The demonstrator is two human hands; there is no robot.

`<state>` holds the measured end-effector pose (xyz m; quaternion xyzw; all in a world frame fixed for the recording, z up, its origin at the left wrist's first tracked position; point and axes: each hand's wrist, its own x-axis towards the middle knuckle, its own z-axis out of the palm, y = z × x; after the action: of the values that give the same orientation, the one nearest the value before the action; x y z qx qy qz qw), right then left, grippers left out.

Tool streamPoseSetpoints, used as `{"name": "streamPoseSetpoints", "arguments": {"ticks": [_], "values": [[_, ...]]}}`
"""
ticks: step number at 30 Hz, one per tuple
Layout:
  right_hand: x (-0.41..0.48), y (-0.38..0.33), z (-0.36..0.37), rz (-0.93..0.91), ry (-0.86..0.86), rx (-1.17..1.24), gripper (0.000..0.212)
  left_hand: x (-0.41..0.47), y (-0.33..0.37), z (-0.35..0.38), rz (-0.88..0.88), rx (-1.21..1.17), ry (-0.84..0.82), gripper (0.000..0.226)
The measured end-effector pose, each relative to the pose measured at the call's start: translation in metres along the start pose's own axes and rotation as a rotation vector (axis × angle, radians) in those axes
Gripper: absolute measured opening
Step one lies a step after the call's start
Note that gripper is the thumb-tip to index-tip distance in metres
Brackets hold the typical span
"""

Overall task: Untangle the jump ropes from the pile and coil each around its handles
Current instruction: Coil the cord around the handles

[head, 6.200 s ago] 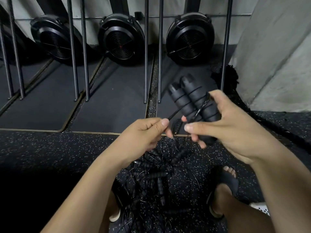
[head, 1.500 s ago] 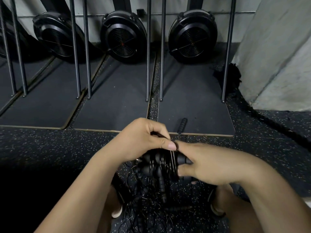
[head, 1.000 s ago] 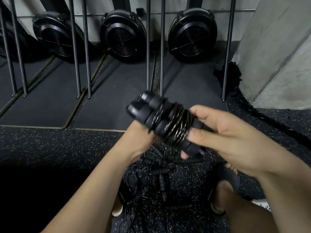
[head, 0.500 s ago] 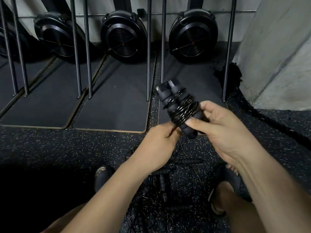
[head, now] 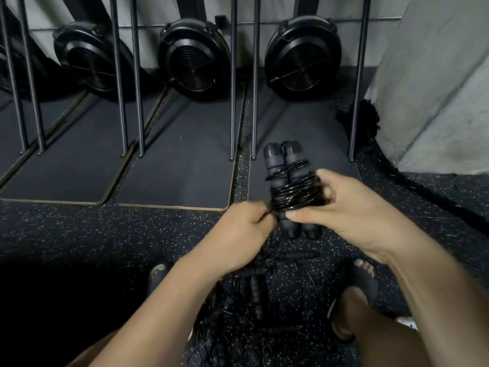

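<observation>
Rope (head: 293, 194) is wound in rings round two black handles (head: 287, 165), held up in front of the person. The right hand (head: 352, 215) has its grip closed round the bundle; the left hand (head: 238, 234) pinches the loose end beside it. It looks nearly coiled; next the end needs tucking in, I think. More ropes lie in a pile (head: 251, 300) on the speckled floor (head: 105, 234) below. Mats (head: 180, 154), poles (head: 232, 88) and round fans (head: 194, 56) stand behind.
</observation>
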<state>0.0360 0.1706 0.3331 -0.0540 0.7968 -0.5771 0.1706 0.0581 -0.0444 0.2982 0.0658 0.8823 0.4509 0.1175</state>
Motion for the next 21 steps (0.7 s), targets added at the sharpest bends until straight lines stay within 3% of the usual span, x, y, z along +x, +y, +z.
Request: {"name": "streamPoseSetpoints", "arguments": {"ticks": [6, 14, 21], "values": [[0.003, 0.007, -0.001, -0.054, 0.096, 0.180, 0.039, 0.004, 0.002, 0.002, 0.074, -0.052, 0.118, 0.033], [0.013, 0.015, 0.008, -0.063, 0.213, 0.527, 0.052, 0.004, 0.002, 0.005, 0.110, -0.073, 0.188, 0.035], [0.018, 0.025, 0.018, -0.148, 0.339, 0.308, 0.035, 0.001, 0.003, 0.008, -0.014, -0.317, 0.061, 0.023]]}}
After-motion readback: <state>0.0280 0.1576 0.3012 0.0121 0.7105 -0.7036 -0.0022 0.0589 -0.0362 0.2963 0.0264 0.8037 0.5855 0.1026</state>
